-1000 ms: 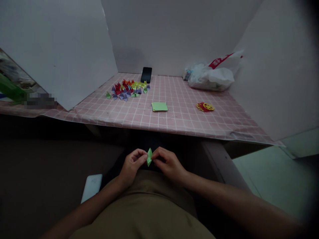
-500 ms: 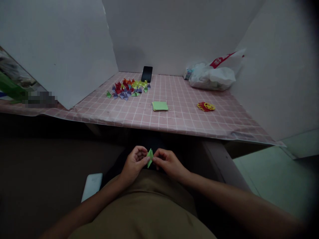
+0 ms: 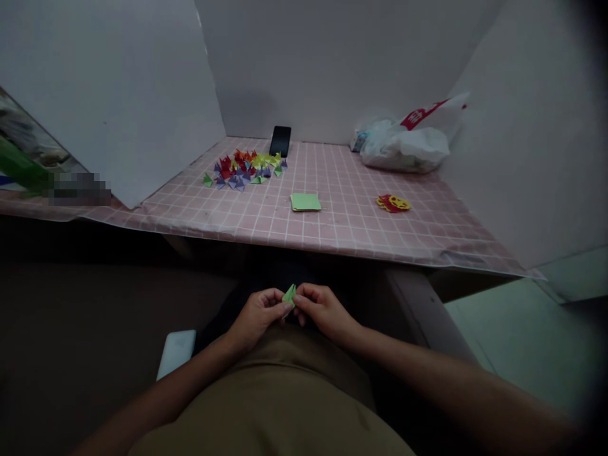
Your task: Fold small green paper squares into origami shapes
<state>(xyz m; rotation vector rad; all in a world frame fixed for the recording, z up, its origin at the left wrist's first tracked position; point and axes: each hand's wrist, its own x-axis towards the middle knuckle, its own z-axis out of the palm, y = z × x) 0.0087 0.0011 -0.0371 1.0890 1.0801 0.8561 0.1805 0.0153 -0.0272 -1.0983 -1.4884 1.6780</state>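
Over my lap, below the table edge, a small piece of folded green paper [image 3: 289, 295] is pinched between both hands. My left hand [image 3: 259, 316] grips it from the left, its thumb pressed on the lower part. From the right, my right hand [image 3: 323, 310] pinches it with thumb and forefinger. Two narrow points of the paper stick up; its lower part is hidden by the fingers. On the table ahead lies a stack of green paper squares [image 3: 306, 202]. Behind it to the left sits a cluster of small folded paper figures [image 3: 240, 174] in red, orange, yellow, purple and green.
A black phone [image 3: 280, 140] leans at the back wall. White plastic bags [image 3: 406, 149] lie at the back right of the pink checked table [image 3: 351, 221], with yellow and red cut-out shapes [image 3: 392, 203] nearer. A white device [image 3: 176, 353] rests left of my lap.
The folded green paper has tilted to the right and shifted slightly right and up. My left fingers have closed in around it, covering more of its lower part.
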